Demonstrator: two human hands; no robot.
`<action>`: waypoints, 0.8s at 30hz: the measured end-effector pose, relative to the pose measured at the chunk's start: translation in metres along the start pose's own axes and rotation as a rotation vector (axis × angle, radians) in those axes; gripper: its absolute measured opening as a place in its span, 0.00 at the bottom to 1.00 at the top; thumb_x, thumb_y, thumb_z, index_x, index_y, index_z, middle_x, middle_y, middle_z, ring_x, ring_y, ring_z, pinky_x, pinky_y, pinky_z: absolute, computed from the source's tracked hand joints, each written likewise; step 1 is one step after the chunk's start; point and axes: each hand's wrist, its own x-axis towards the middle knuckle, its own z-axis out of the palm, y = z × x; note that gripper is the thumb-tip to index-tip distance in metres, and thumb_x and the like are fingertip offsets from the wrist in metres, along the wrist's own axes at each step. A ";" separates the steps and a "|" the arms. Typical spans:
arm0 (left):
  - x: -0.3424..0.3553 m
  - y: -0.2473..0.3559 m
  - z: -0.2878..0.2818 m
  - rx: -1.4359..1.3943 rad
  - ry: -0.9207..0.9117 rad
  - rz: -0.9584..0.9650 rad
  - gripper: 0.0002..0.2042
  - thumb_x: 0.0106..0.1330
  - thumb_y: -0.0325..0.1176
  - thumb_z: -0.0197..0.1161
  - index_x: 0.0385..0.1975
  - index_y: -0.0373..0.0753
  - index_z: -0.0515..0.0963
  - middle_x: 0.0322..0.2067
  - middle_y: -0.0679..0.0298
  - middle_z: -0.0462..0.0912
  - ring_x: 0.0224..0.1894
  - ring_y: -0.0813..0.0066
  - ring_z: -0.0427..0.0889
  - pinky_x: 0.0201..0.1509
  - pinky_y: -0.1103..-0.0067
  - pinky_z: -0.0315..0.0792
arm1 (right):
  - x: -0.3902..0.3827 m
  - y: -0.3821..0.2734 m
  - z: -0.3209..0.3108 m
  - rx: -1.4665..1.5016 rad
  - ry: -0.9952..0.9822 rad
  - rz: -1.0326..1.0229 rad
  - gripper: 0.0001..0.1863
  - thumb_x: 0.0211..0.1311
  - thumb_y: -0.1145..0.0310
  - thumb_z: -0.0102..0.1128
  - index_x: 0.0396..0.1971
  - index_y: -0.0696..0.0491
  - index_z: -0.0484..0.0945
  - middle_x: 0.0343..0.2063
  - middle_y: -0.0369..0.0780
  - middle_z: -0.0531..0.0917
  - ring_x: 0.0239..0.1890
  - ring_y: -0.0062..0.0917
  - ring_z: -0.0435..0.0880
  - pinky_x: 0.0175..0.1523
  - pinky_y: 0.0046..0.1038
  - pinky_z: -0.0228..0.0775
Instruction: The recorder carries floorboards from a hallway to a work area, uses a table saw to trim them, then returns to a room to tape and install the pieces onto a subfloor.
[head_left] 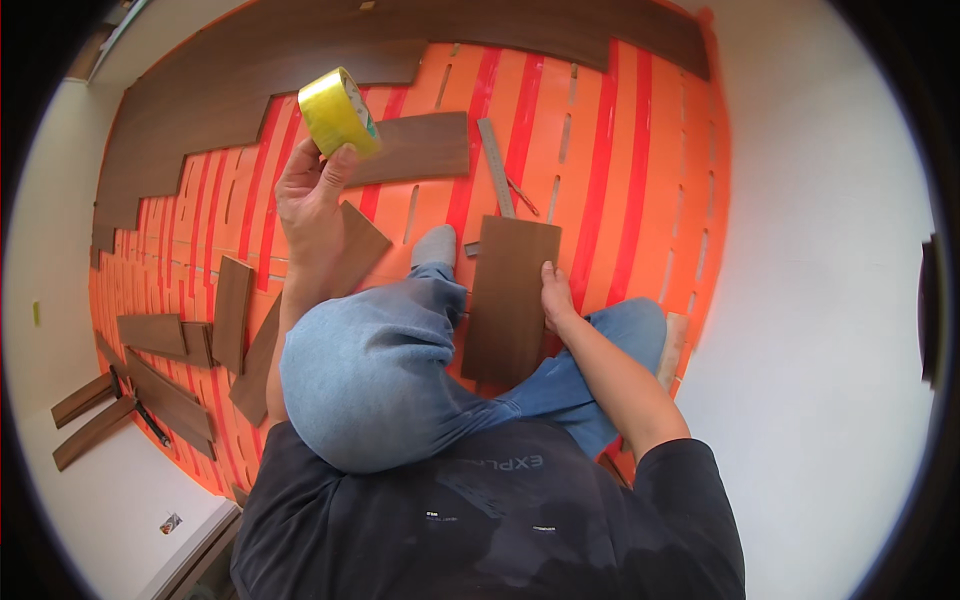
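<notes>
A roll of yellow packing tape [330, 112] is held up by my left hand [315, 190], its fingers and thumb closed on the lower edge. My right hand [557, 292] grips the right edge of a short brown floor plank [510, 300], which stands out in front of my bent legs. Just beyond that plank's far end lies a metal ruler [495, 165], with a thin red pencil-like tool [523, 197] beside it. Another brown plank piece [420, 147] lies flat on the orange underlay, behind the tape roll.
Laid brown flooring [230, 90] covers the far left, with a stepped edge. Orange underlay [590, 200] with red stripes spreads around me. Several loose plank pieces [234, 310] lie to my left, near a dark long-handled tool [152, 425]. A white wall [800, 250] rises on the right.
</notes>
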 end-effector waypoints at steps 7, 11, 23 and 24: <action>0.004 -0.005 0.000 -0.012 -0.008 -0.006 0.16 0.72 0.28 0.67 0.56 0.31 0.79 0.47 0.64 0.85 0.52 0.78 0.81 0.60 0.78 0.72 | 0.002 0.030 0.012 -0.191 -0.291 -0.013 0.31 0.81 0.47 0.43 0.58 0.64 0.73 0.52 0.48 0.83 0.56 0.36 0.81 0.62 0.37 0.72; 0.005 -0.007 -0.004 -0.034 -0.003 -0.013 0.16 0.71 0.27 0.68 0.56 0.31 0.79 0.47 0.64 0.85 0.51 0.79 0.81 0.60 0.79 0.72 | 0.012 0.016 0.009 -0.613 -0.223 0.008 0.32 0.79 0.46 0.46 0.54 0.66 0.75 0.48 0.53 0.85 0.55 0.43 0.84 0.61 0.40 0.72; 0.001 0.011 -0.003 0.010 0.037 -0.007 0.15 0.70 0.25 0.68 0.55 0.32 0.80 0.48 0.63 0.85 0.52 0.78 0.82 0.61 0.78 0.73 | 0.051 -0.149 0.076 -1.175 0.266 -0.691 0.28 0.65 0.51 0.65 0.49 0.63 0.77 0.48 0.55 0.82 0.55 0.48 0.79 0.60 0.44 0.74; 0.001 0.010 -0.004 0.009 0.039 -0.005 0.15 0.70 0.25 0.68 0.55 0.32 0.80 0.48 0.63 0.85 0.52 0.78 0.81 0.61 0.78 0.73 | 0.059 -0.153 0.086 -1.244 0.297 -0.619 0.28 0.63 0.51 0.66 0.49 0.63 0.77 0.49 0.54 0.82 0.56 0.47 0.78 0.60 0.43 0.73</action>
